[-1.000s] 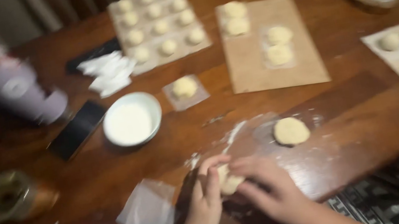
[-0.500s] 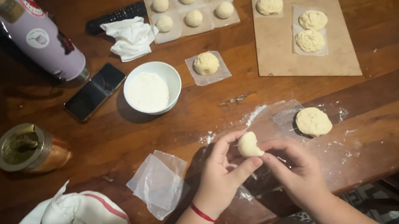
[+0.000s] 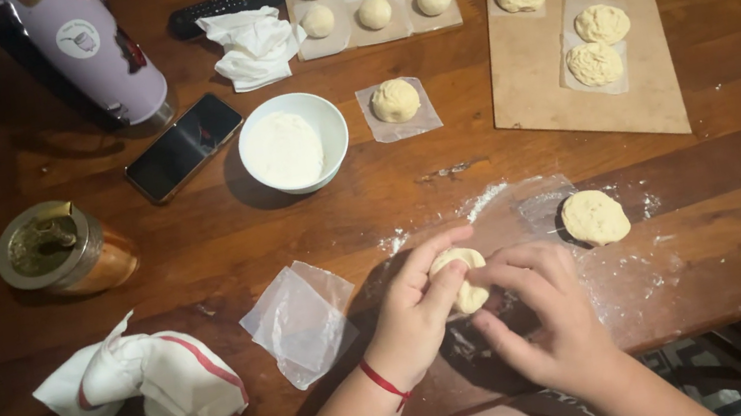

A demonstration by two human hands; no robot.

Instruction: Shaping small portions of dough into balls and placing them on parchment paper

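Pale cream dough ball (image 3: 464,279) between the left hand (image 3: 417,311) and right hand (image 3: 548,309); red band (image 3: 384,381) on the left wrist. Dark reddish-brown wooden table (image 3: 213,236), dusted white near centre. White bowl (image 3: 293,142) with white flour, far of centre. Light tan board (image 3: 579,34), far right, bearing cream dough rounds. Lilac bottle (image 3: 94,49), far left, with round white stickers. Black phone (image 3: 183,147). Gold-coloured tin (image 3: 63,250), left. White cloth with red stripe (image 3: 153,383), near left.
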